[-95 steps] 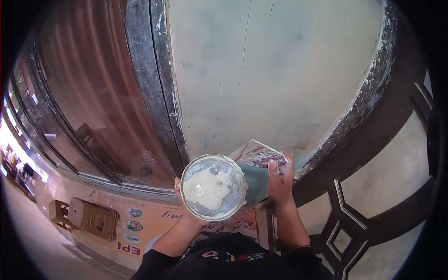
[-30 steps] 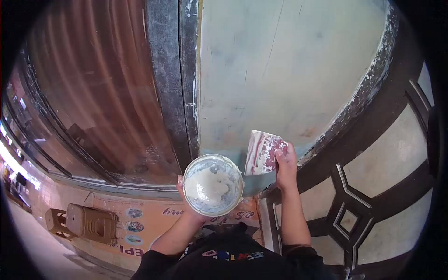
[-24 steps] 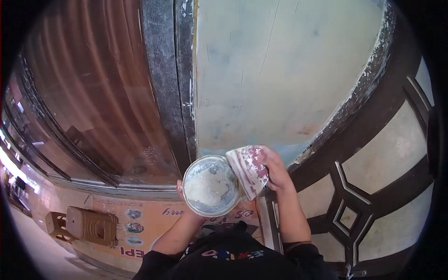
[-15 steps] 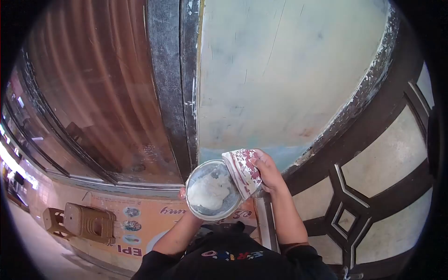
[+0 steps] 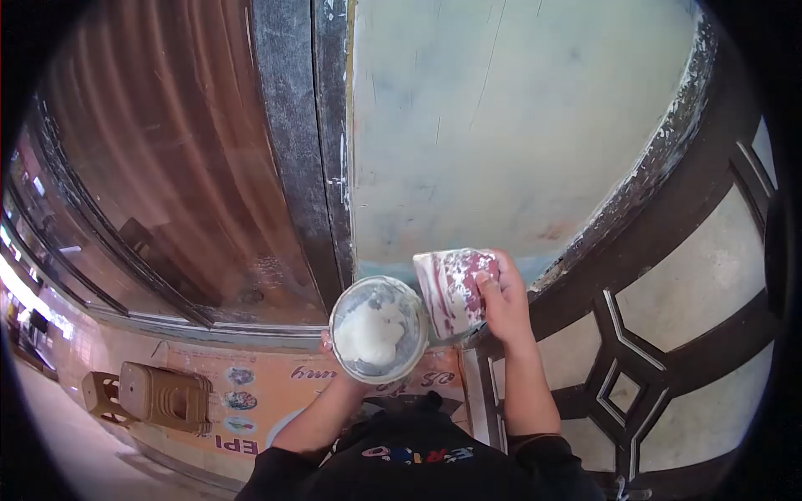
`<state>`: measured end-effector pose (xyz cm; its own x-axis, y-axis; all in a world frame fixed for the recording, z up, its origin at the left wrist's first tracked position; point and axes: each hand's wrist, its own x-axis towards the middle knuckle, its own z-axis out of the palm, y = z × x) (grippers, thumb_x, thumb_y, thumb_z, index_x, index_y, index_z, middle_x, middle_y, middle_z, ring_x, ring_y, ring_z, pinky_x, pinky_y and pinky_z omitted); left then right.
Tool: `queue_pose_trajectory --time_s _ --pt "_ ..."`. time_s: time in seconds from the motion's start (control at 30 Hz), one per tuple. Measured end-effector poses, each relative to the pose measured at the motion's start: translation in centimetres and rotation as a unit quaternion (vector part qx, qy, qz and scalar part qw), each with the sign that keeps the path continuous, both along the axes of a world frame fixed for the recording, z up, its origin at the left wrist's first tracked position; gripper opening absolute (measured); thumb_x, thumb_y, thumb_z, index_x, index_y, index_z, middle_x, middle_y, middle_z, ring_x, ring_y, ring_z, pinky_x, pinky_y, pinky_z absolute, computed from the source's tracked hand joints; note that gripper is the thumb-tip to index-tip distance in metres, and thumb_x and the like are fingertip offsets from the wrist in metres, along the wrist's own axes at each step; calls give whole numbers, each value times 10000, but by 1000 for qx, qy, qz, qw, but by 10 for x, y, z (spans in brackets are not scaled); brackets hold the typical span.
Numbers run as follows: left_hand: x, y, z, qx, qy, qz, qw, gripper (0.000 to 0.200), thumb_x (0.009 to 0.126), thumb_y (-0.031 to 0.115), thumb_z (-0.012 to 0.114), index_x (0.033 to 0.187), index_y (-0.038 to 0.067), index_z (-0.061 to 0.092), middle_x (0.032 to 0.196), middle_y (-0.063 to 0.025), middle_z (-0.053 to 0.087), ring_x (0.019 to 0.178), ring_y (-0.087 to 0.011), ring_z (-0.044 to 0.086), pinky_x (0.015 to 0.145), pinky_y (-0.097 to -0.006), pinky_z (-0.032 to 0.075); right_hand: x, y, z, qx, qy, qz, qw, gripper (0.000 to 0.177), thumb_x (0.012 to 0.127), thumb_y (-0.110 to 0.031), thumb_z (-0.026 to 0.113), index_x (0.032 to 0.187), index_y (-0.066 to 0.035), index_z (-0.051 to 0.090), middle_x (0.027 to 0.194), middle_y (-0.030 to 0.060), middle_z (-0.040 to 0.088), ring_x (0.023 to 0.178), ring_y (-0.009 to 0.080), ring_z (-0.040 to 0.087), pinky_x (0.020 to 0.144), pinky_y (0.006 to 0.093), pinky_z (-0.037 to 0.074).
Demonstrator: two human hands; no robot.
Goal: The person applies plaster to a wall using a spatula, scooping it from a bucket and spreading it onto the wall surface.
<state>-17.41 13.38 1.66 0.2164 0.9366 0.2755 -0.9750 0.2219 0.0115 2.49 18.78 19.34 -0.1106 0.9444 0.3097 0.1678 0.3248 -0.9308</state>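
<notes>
In the head view, my left hand (image 5: 327, 341) holds up a round tub (image 5: 420, 351) from below, its fingers mostly hidden behind it. White putty (image 5: 372, 336) lies in a lump inside, with smears on the tub's wall. My right hand (image 5: 504, 299) grips a red putty spreader (image 5: 458, 288) streaked with white, thumb on its near face. The spreader is tilted just right of the tub, with its left edge close to the rim. Beyond both hands stands a pale wall panel (image 5: 510, 125) with scratches and faint bluish patches.
A dark wooden frame (image 5: 301, 125) and a brown curtain (image 5: 184, 167) behind glass are on the left. Stacked brown plastic stools (image 5: 159, 394) stand lower left beside an orange banner (image 5: 284, 380). At right is a dark door with pale panels (image 5: 668, 301).
My right hand has moved the spreader right and slightly up, away from the tub's rim. The tub has shifted slightly upward in view.
</notes>
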Motion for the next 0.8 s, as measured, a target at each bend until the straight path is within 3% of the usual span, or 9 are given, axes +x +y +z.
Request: queue_pose_trajectory --time_s 0.07,0.3,0.37,0.4,0.43,0.5,0.53,0.63,0.8 --pt "-8 3 12 -6 39 47 998 1142 575 723 629 1477 99 311 1474 -207 371 1310 -417 425 1085 -568 368 0 -2 2 -8 -104 9 995 261 925 -73 535 1176 -3 537 974 81 647 904 127 577 841 288 463" --pt "-8 9 50 90 110 146 979 1188 575 634 693 1511 71 224 1492 -149 360 1338 -317 407 1117 -451 361 -11 -8 -23 -51 -63 19 997 265 943 -94 521 1190 1 520 961 82 647 906 130 577 839 295 463" --pt "-3 9 56 -98 236 118 960 1041 716 599 643 1510 70 228 1503 -137 347 1357 -287 382 1134 -416 333 -18 -10 -28 -66 -53 16 996 264 957 -114 514 1193 4 511 955 71 635 894 121 568 827 297 463" --pt "-3 12 36 -39 199 122 972 840 869 497 559 1512 72 227 1507 -122 348 1357 -263 379 1136 -387 321 -20 -10 -32 -64 -34 10 997 265 962 -122 512 1196 4 508 956 69 630 887 118 564 822 295 462" --pt "-1 15 34 -38 199 122 972 840 869 497 559 1512 72 227 1507 -122 348 1357 -263 379 1136 -387 321 -22 -10 -34 -61 -15 5 998 267 967 -130 510 1198 3 505 957 67 625 881 114 560 818 293 462" --pt "3 19 31 173 63 118 976 669 963 354 484 1512 74 225 1508 -111 348 1356 -248 377 1139 -370 309 -24 -12 -31 -40 -22 11 999 267 972 -130 509 1204 1 499 968 57 613 889 109 551 823 281 457" --pt "7 34 -20 123 56 81 988 577 998 264 426 1507 74 230 1486 -105 373 1339 -223 393 1132 -342 312 -23 -11 -31 -51 -20 18 998 261 973 -125 507 1202 1 500 971 53 610 894 108 550 825 278 455" --pt "-4 29 7 139 220 143 955 519 1020 228 376 1499 75 246 1451 -103 403 1320 -207 407 1118 -329 324 -22 -12 -27 -87 -18 35 995 254 979 -109 482 1205 8 493 1006 44 597 924 99 541 847 265 443" --pt "-3 33 29 188 11 42 981 496 1035 257 359 1489 76 273 1467 -101 389 1323 -211 399 1134 -332 304 -23 -8 -33 -103 -6 47 994 256 984 -110 467 1207 14 486 1039 38 587 948 91 534 867 256 434"
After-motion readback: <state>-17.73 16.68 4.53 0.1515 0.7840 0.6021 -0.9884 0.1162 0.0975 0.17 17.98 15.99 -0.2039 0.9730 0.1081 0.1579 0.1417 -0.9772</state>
